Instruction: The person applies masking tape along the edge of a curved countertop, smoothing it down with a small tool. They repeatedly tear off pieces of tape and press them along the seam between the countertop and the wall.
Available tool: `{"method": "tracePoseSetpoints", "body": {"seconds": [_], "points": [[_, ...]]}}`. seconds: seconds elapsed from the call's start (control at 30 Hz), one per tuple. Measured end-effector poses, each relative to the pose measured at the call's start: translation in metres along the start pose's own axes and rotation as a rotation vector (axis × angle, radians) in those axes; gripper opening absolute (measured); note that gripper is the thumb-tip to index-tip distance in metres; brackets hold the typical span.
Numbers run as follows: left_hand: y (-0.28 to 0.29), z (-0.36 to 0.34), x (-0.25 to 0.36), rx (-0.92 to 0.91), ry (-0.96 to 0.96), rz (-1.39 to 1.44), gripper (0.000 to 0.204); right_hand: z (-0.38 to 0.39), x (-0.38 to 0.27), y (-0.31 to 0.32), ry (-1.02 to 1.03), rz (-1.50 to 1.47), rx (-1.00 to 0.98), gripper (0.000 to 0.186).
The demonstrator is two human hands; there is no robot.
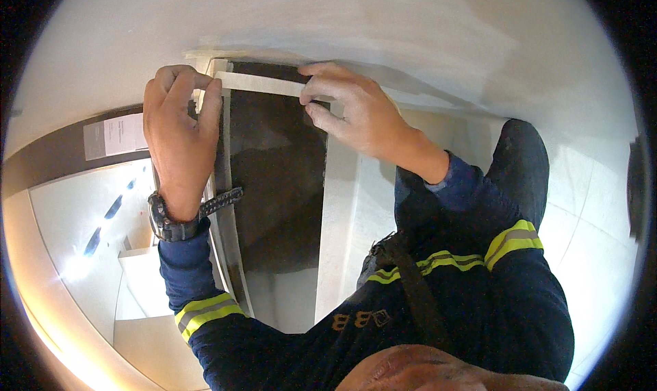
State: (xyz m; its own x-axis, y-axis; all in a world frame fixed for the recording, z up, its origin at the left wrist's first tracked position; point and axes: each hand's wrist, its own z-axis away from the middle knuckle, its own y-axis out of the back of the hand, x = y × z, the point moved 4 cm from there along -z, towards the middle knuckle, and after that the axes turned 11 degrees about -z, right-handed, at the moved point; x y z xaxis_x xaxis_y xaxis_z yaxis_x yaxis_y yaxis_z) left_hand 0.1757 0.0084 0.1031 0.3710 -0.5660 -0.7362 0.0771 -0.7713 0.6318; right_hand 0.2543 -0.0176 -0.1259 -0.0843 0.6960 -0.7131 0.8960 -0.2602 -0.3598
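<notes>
A narrow white strip (263, 84), which looks like tape, stretches nearly level between my hands across the top of a dark brown panel (277, 179). My left hand (181, 131) pinches at its left end, thumb and index finger together beside the pale frame corner. The right end runs into the bent fingers of my right hand (356, 110), in front of the panel's upper right. Dust whitens those right fingers. A black watch (179, 216) with its strap end sticking out sits on my left wrist.
Close beyond my hands rises a pale plastered wall (410, 21). A brown band with a white label (116, 137) lies left of my left hand. Farther left, a bright lit area holds white surfaces (82, 185). My dark-clad leg (520, 158) stands right, over pale floor tiles (582, 206).
</notes>
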Motion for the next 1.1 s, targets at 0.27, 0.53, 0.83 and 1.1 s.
{"method": "tracePoseSetpoints", "body": {"seconds": [0.27, 0.53, 0.83, 1.1], "points": [[-0.008, -0.011, 0.011, -0.019, -0.049, -0.011, 0.014, -0.038, 0.000, -0.020, 0.118, -0.283, 0.074, 0.025], [0.014, -0.010, -0.005, 0.028, 0.135, -0.079, 0.020, -0.040, 0.000, -0.028, -0.033, -0.293, 0.157, 0.021], [0.009, 0.012, 0.009, -0.304, -0.101, -0.138, 0.044, -0.041, 0.000, -0.059, 0.187, -0.028, 0.313, 0.025], [-0.004, 0.013, 0.008, -0.355, -0.102, -0.237, 0.047, -0.042, -0.004, -0.067, 0.118, 0.080, 0.261, 0.036]]}}
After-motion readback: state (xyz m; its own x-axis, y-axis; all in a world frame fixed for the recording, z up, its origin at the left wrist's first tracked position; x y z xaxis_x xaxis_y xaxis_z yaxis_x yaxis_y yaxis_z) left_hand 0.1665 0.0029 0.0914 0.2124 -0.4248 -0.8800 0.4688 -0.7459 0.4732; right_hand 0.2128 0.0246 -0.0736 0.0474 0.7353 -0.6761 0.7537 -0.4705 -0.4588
